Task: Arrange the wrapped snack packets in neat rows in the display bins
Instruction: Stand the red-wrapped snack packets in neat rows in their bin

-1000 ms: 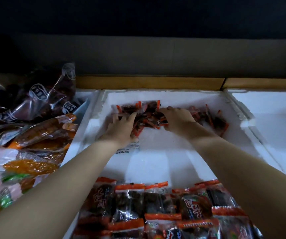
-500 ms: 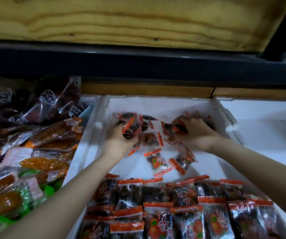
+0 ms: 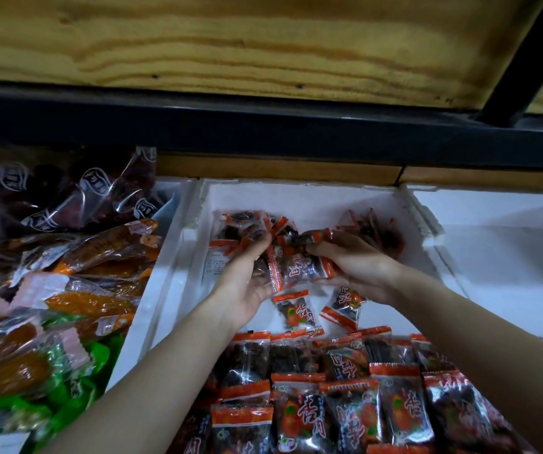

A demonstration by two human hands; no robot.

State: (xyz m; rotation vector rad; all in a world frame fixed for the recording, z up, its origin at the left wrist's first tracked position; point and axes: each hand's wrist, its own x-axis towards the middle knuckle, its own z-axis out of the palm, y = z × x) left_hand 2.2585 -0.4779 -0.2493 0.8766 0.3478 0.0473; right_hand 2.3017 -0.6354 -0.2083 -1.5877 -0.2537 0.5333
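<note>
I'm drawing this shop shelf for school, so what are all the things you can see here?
middle bin: one, white foam, centre
right bin: one, white foam, right
rowed packets: many, red-black, neat rows at middle bin's front
loose packets: two, red-black, bin floor behind the rows
heaped packets: many, red-black, back of middle bin
held packets: one bunch, red-black, raised mid-bin
orange packs: many, orange, left
dark packs: several, dark red, back left
green packs: some, green, front left
wooden board: one, yellowish, overhead
left grip: one, bare, holding the bunch
right grip: one, bare, holding the bunch
</note>
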